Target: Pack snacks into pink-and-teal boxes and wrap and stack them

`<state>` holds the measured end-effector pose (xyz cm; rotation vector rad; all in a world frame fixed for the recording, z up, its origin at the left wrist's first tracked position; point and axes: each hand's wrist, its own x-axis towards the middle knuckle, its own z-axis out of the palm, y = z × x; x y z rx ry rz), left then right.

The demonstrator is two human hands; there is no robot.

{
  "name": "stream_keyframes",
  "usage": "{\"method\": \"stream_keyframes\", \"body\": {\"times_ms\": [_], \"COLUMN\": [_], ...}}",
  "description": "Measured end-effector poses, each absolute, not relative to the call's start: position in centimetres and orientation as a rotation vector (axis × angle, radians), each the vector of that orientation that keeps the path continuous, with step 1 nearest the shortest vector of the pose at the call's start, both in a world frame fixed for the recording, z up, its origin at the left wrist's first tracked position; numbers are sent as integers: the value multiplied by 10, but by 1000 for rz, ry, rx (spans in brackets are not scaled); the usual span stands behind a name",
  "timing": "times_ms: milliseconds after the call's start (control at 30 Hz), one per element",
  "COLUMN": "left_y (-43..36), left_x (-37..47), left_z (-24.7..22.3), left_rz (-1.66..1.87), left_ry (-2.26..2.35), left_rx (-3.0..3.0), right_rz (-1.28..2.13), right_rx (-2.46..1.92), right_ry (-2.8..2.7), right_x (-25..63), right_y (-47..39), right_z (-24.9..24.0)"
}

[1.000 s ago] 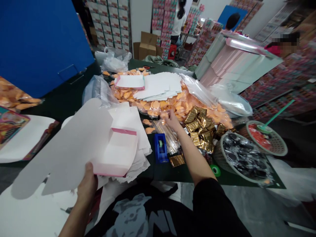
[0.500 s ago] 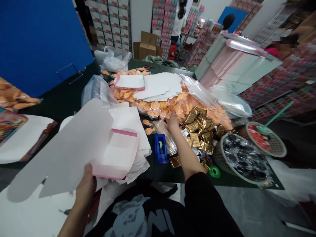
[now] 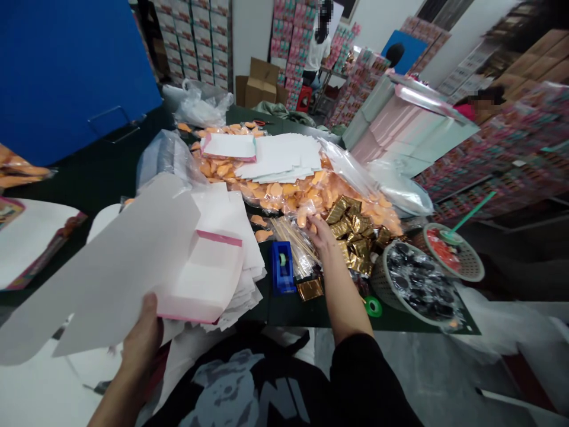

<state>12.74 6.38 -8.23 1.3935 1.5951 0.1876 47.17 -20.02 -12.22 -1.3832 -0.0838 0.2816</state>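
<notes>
A partly folded white card box (image 3: pixel 200 276) with pink edges lies open at my left, its long flap stretching to the lower left. My left hand (image 3: pixel 143 332) grips its near edge, thumb on top. My right hand (image 3: pixel 320 232) reaches to the front of a heap of orange wrapped pieces (image 3: pixel 284 193) and pinches one orange wrapped piece (image 3: pixel 304 214) at its fingertips. Below that hand are thin wooden sticks in clear wrap (image 3: pixel 293 243). Gold foil packets (image 3: pixel 355 228) lie just right of it. A blue tape dispenser (image 3: pixel 283 270) stands between my hands.
White card sheets (image 3: pixel 284 154) lie on the orange heap. At the right are a basket of black wrapped items (image 3: pixel 415 276) and a basket of red packets (image 3: pixel 444 249). A green tape roll (image 3: pixel 373 306) sits near the table edge. Other people are farther back.
My right hand has drawn back slightly from the orange heap, and an orange wrapped piece now shows at its fingertips. The left hand still holds the box. The view has shifted slightly.
</notes>
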Motion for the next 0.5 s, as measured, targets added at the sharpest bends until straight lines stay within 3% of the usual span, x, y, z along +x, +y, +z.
{"method": "stream_keyframes", "body": {"times_ms": [200,500], "left_y": [62,75], "left_x": [128,126], "left_z": [-81,-97], "left_rz": [197,163], "left_ry": [1641,1652], "left_rx": [1397,1472], "right_rz": [291,210], "right_rx": [-1166,-1361], "right_ry": [-127,-214], "right_x": [465,448], "right_y": [-189,-182], "right_z": [-111,-90]}}
